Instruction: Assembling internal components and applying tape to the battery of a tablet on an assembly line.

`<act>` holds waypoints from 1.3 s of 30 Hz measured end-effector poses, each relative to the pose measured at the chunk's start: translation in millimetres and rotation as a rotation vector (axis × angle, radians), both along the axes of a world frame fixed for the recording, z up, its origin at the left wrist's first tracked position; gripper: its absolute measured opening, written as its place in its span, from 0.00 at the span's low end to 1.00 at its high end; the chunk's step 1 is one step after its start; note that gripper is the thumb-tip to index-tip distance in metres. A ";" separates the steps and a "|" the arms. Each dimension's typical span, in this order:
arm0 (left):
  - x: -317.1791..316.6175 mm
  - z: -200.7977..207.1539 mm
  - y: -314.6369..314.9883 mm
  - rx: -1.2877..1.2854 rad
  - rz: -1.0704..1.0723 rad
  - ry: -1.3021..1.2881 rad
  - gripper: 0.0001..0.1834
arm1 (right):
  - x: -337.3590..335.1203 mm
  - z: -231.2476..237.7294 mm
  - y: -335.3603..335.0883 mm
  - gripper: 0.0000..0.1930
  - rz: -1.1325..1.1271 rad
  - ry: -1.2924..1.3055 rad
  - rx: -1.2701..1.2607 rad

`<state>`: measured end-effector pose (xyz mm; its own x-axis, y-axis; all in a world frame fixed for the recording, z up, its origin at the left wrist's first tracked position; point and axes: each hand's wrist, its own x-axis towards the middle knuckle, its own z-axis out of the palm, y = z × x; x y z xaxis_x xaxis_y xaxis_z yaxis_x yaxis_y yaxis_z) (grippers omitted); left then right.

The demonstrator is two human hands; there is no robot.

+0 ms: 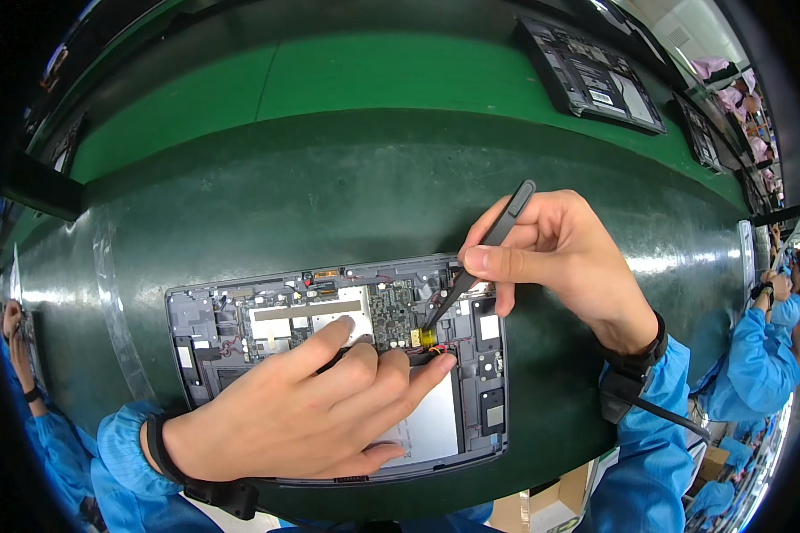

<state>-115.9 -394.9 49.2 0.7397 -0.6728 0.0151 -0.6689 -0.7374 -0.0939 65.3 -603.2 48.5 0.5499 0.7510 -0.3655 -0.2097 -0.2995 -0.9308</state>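
Note:
An opened laptop or tablet-like device (400, 302) lies flat in front of me, its circuit board and inner parts bare. My right hand (551, 258) pinches a pair of black tweezers (500, 233). Slanting down and left, their tips meet the board close to a yellow-wrapped piece (428, 338) with red and yellow wires (442, 348). My left hand (329, 404) rests across the device with its fingers stretched out and apart. One fingertip lies just below those wires; another is on a silver metal plate (333, 311). The left hand hides part of the silvery-white panel (436, 417) beneath it.
The dark green bench mat (329, 204) carries a clear tape strip (120, 311) on the left. Beyond it, a second opened device (596, 80) lies on a green surface (356, 75). A cardboard box (551, 502) stands below the near edge. Co-workers in blue sit on both sides.

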 end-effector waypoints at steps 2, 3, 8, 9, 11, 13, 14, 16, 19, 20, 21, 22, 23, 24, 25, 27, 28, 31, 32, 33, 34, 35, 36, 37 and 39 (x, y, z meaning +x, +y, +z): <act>0.0 0.3 0.0 0.003 -0.002 0.000 0.36 | 0.6 -0.4 -0.4 0.08 0.000 -0.004 -0.007; -0.1 0.4 -0.1 0.005 -0.002 0.005 0.36 | 0.9 -0.8 -0.5 0.08 0.003 0.008 0.005; 0.2 -0.2 -0.2 -0.001 -0.003 0.010 0.36 | 0.4 0.0 -1.1 0.08 -0.004 0.031 0.016; -0.2 -0.6 -0.4 -0.004 0.001 0.010 0.36 | 0.4 0.0 -1.1 0.08 -0.001 0.028 0.018; -0.3 -0.7 -1.0 -0.008 0.006 0.010 0.37 | 0.3 -0.3 -1.4 0.08 0.001 0.025 0.020; 0.0 -0.4 -1.5 -0.003 0.004 0.012 0.37 | 0.3 -1.0 -1.8 0.08 -0.001 0.012 0.015; 0.0 -0.2 -1.5 -0.003 0.003 0.012 0.37 | 0.0 -0.2 -1.5 0.08 -0.002 0.013 0.015; 0.0 0.2 -1.5 0.000 0.002 0.012 0.37 | -0.6 1.8 -1.0 0.08 -0.010 0.016 0.006; -0.4 0.1 -2.5 0.002 0.002 0.001 0.37 | -0.1 1.0 -2.0 0.08 -0.009 0.013 0.004; -0.3 0.2 -2.6 0.003 0.001 0.001 0.37 | -0.2 1.2 -2.2 0.08 -0.009 0.013 0.004; -0.3 0.1 -2.6 0.003 0.000 -0.003 0.37 | -0.4 1.3 -2.2 0.08 -0.010 0.017 0.004; -0.2 0.1 -2.7 0.004 -0.001 -0.008 0.37 | -0.6 1.4 -2.3 0.08 -0.011 0.020 0.003; -0.3 0.2 -3.0 0.004 -0.002 -0.008 0.37 | -0.7 1.7 -2.6 0.08 -0.011 0.020 0.003; -0.4 0.5 -3.4 0.011 0.000 -0.006 0.37 | -0.9 2.0 -2.8 0.08 -0.012 0.024 0.007; -0.5 0.5 -3.7 0.017 0.002 -0.003 0.37 | -1.0 2.1 -3.1 0.08 -0.013 0.029 0.012; -0.1 0.0 -3.7 0.009 -0.007 -0.037 0.37 | -1.3 1.7 -3.0 0.08 -0.013 0.028 0.018; 0.1 -0.1 -3.6 0.001 -0.015 -0.072 0.37 | -1.5 1.6 -2.9 0.08 -0.014 0.026 0.024; 2.3 0.9 -5.7 0.022 -0.005 -0.012 0.36 | -1.2 1.2 -3.4 0.08 -0.016 0.023 0.021; 2.7 2.0 -6.1 0.023 -0.005 -0.012 0.36 | -1.1 0.9 -3.7 0.08 -0.015 0.023 0.022; 3.0 3.4 -6.5 0.033 -0.011 -0.016 0.37 | -0.8 0.4 -4.1 0.08 -0.015 0.025 0.028; 3.4 4.2 -7.0 0.044 -0.018 -0.021 0.37 | -0.5 0.2 -4.5 0.08 -0.015 0.027 0.034; 3.7 4.3 -7.8 0.044 -0.021 -0.021 0.37 | -0.3 0.6 -4.9 0.08 -0.018 0.027 0.033; 3.7 4.5 -8.7 0.056 -0.023 -0.025 0.37 | 0.1 1.4 -5.0 0.08 -0.017 0.014 0.026; 4.0 4.9 -9.5 0.069 -0.025 -0.029 0.37 | 0.4 2.1 -5.3 0.08 -0.016 0.000 0.020; 3.3 6.4 -10.9 0.055 -0.022 -0.028 0.37 | -0.6 3.7 -6.3 0.08 -0.024 -0.004 0.034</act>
